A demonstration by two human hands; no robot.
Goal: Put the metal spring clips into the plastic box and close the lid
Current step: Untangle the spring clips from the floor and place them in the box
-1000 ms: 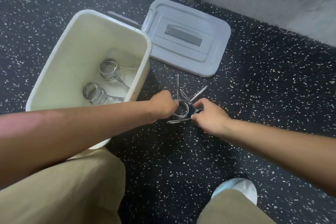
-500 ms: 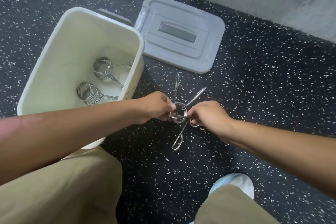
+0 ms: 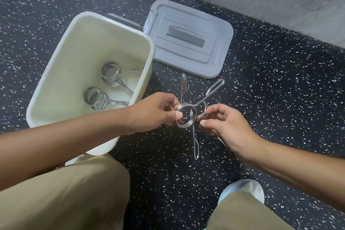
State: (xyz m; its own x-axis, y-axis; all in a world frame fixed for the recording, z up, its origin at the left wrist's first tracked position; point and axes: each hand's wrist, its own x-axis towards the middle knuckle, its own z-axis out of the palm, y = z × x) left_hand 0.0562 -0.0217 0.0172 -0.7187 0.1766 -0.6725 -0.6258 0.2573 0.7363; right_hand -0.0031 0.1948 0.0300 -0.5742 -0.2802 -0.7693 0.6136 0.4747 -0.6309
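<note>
1. Your left hand point(image 3: 156, 112) and right hand point(image 3: 225, 127) meet just right of the plastic box point(image 3: 61, 73), off its near right corner, each pinching a coil of the tangled spring clips point(image 3: 188, 115) held above the floor point(image 3: 280, 89).
2. Both hands are closed in a fingertip grip; your right fingers point(image 3: 214, 113) curl over the farther coil.
3. The clips are shiny steel wire, round coils with long looped handles sticking out.
4. Two more clips point(image 3: 110, 73) lie inside the cream, smooth-walled box.
5. The grey lid point(image 3: 188, 37), flat with a recessed handle, lies just beyond the box's right rim.
6. Your forearms reach in from either side, wrists bent inward.
</note>
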